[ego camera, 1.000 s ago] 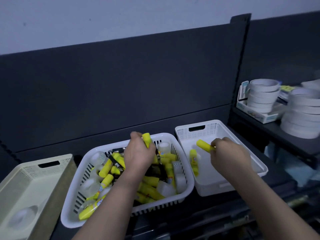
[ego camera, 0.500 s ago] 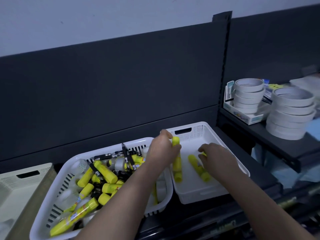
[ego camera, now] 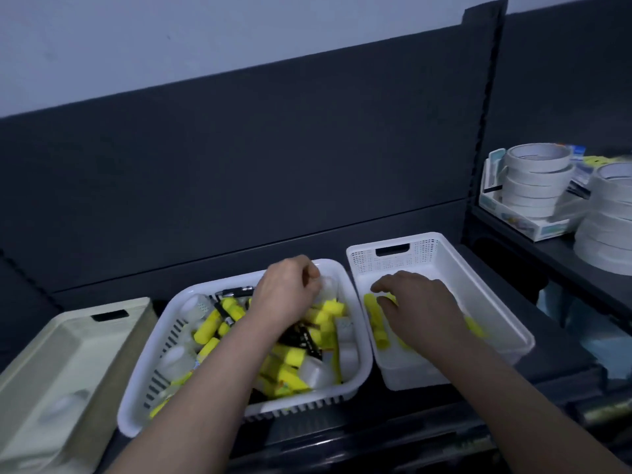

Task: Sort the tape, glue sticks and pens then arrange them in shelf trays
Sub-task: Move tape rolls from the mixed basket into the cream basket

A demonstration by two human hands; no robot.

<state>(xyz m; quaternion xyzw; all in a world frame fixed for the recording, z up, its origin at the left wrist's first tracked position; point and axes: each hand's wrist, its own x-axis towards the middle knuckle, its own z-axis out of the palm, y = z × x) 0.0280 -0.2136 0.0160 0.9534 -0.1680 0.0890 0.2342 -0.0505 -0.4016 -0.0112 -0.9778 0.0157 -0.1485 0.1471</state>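
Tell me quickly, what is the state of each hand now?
Left hand: fingers curled over the mixed basket; grip cannot be told.
Right hand: open, on the glue sticks in the white tray.

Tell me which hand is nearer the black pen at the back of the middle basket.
Left. The left hand is in the same basket, just right of the black pen. The right hand is farther right, over the glue sticks in the white tray.
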